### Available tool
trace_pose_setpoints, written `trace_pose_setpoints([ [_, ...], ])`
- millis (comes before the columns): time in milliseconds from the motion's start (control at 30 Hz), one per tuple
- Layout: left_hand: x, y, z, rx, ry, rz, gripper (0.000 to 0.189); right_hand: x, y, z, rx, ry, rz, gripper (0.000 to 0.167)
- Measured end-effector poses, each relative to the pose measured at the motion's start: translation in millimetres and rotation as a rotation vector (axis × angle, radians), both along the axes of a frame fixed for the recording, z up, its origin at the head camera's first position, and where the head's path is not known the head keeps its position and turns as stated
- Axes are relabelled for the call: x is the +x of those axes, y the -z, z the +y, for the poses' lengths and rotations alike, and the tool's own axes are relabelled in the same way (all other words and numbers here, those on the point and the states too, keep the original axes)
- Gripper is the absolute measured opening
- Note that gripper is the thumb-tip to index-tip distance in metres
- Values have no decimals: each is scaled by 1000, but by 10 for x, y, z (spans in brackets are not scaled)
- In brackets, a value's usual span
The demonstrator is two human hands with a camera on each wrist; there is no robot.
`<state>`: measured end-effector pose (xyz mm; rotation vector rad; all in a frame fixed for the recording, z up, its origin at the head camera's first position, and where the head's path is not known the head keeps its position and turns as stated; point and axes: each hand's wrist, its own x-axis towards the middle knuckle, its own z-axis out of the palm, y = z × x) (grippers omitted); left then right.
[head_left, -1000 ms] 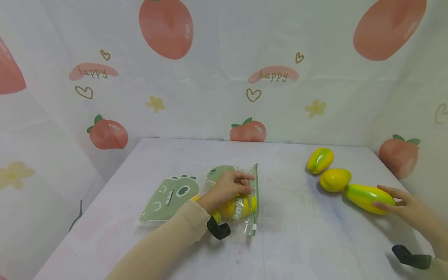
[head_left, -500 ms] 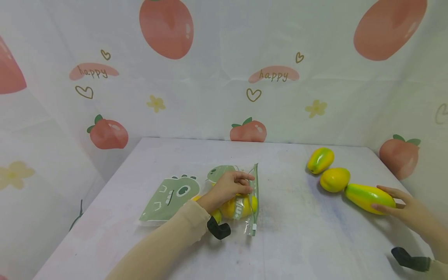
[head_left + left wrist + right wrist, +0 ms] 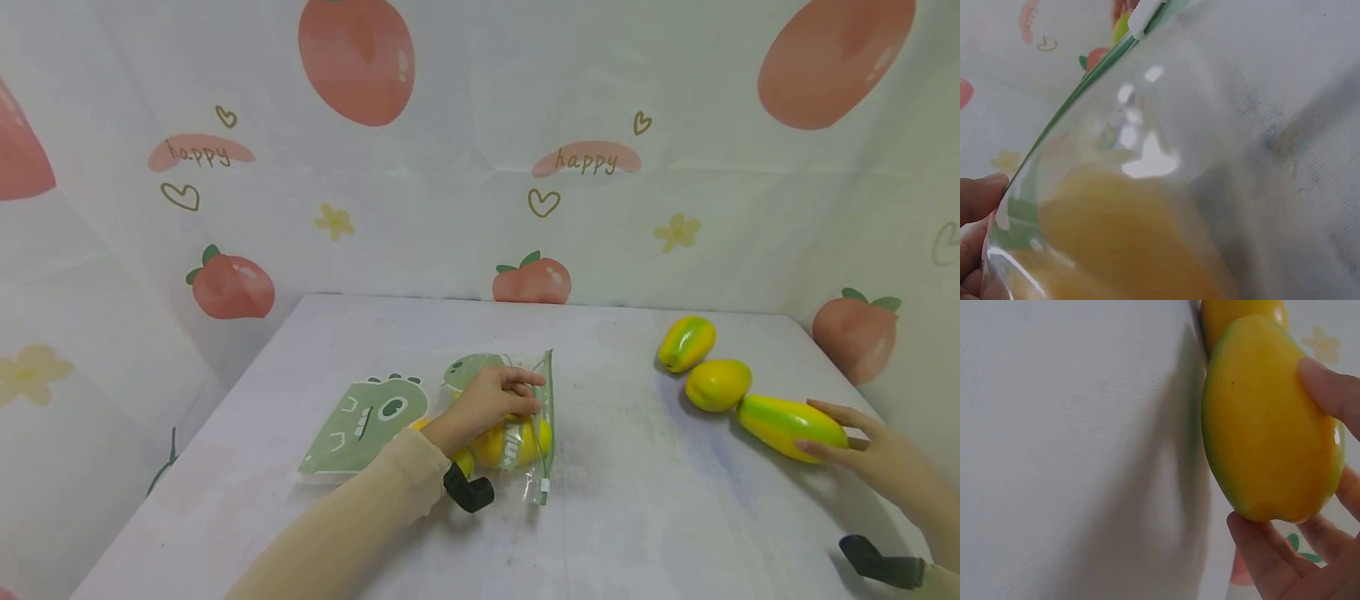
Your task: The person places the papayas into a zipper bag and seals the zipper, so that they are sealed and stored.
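Observation:
A clear slider zip bag (image 3: 360,433) with green dinosaur prints lies left of the table's middle, yellow fruit (image 3: 491,450) inside it. My left hand (image 3: 487,404) reaches over the bag, and in the left wrist view the thumb (image 3: 988,187) and fingers pinch it near its green zip edge (image 3: 1079,90). A white slider (image 3: 545,486) sits at the near end of that edge. At the right, my right hand (image 3: 881,450) grips a long yellow-green papaya (image 3: 787,427) by its near end, the thumb (image 3: 1325,384) on one side and the fingers opposite.
Beyond the papaya's far end rest a rounder yellow fruit (image 3: 717,386) and a small yellow-green one (image 3: 687,344), in a slanting row. Both stand on the white table (image 3: 637,517). A printed cloth (image 3: 450,192) hangs behind it. A dark cord (image 3: 165,467) shows at the left edge.
Hardly anything differs. The right wrist has dropped slightly toward the near edge, its hand still on the papaya. The left hand and the bag keep their places.

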<state>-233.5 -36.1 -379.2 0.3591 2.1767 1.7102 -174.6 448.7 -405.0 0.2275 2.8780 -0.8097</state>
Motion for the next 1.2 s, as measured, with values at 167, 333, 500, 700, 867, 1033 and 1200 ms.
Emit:
trace_pose_setpoints([
  [167, -4, -6, -4, 7, 2, -10, 36, 13, 7, 16, -8, 23, 41, 90],
  [333, -5, -21, -1, -7, -1, -6, 36, 54, -9, 26, -51, 42, 100, 87],
  [500, -4, -21, 2, -4, -1, -5, 36, 78, -54, -13, -75, 62, 116, 86],
  [700, -1, -16, 4, -6, -2, -8, 36, 98, -115, -67, -62, 82, 126, 87],
  [867, 1, -6, -7, 0, 11, 6, 36, 111, -161, -126, -66, 101, 144, 86],
  [1033, -2, 4, -10, 14, 18, 7, 35, 136, -227, -217, -76, 109, 168, 85],
  [1200, -4, 5, -7, 15, 17, -5, 36, 146, -273, -333, -110, 89, 209, 82],
])
